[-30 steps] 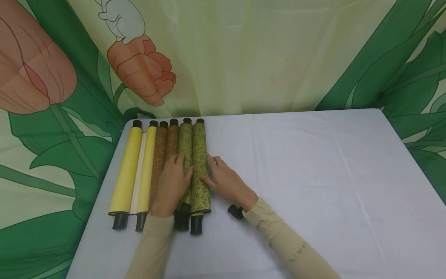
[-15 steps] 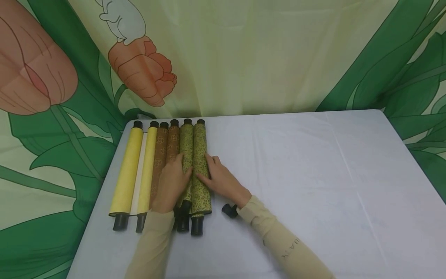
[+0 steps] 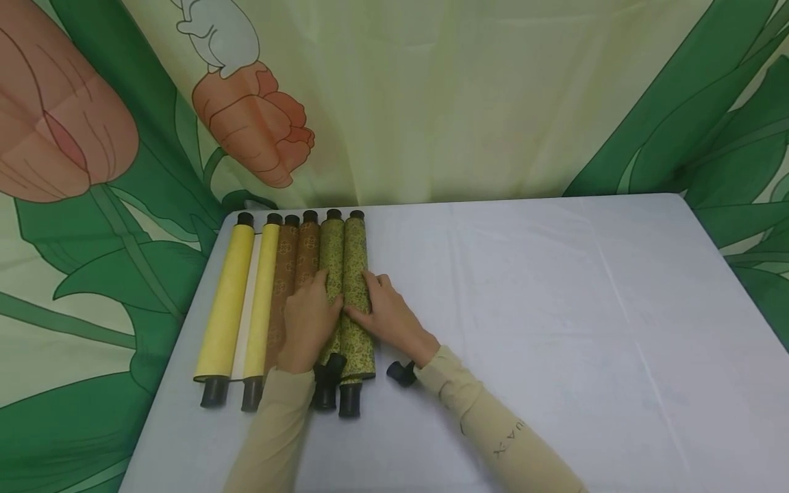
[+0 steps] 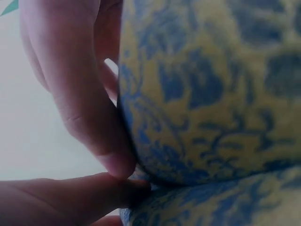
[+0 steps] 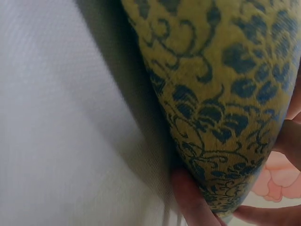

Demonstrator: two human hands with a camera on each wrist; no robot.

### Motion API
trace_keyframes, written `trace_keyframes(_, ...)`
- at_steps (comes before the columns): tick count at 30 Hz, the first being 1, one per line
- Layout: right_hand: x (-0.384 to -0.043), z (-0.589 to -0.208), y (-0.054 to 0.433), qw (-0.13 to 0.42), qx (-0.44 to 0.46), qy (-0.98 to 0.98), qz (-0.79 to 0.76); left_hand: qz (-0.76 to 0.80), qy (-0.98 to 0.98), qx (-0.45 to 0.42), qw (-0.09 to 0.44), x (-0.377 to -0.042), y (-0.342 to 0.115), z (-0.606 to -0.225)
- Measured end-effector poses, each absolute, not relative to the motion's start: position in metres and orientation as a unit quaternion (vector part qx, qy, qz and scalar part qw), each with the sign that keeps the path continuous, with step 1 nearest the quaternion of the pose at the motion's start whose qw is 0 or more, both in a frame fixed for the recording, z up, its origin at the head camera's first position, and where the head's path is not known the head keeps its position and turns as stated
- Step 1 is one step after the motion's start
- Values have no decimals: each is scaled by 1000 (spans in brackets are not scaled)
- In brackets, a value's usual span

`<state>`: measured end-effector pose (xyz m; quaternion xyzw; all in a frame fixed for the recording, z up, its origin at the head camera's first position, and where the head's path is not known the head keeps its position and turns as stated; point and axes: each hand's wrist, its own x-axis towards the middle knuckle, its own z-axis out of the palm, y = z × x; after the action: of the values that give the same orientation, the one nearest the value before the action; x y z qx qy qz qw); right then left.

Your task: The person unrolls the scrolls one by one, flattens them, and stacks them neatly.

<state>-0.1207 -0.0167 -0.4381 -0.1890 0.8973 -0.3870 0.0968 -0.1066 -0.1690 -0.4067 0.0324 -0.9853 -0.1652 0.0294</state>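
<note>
The green rolls lie side by side on the white table, over on its left half, with their sides touching. They come last in a row, just to the right of the brown rolls. The yellow rolls sit at the far left, with a pale strip between them.

The left hand is on the nearer-to-brown green roll. Its thumb lies at the line where the two green rolls meet, and its fingers go down the other side, so it seems to hold that roll lightly. How hard it squeezes, I cannot tell.

The right hand grips the end green roll. Its thumb is on top and its fingers are down the right side, next to the cloth.

What is new is small. The right thumb has slid a bit to the left, so now both thumbs are close together. The black bit by the left cuff sticks out more, so that wrist may have turned. The rolls look about the same as a second ago. I think this means the hands are fixing their hold, and the rolls have hardly moved.
</note>
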Motion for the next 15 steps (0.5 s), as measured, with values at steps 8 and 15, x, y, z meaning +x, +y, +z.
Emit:
trace_keyframes(8, -121, -437, -18, 98, -170, 884, -425, -173, -984, 33, 14, -109, -174, -404)
trace_keyframes(15, -122, -439, -19, 115, -153, 870, -455, -182, -982, 54, -14, -114, -177, -405)
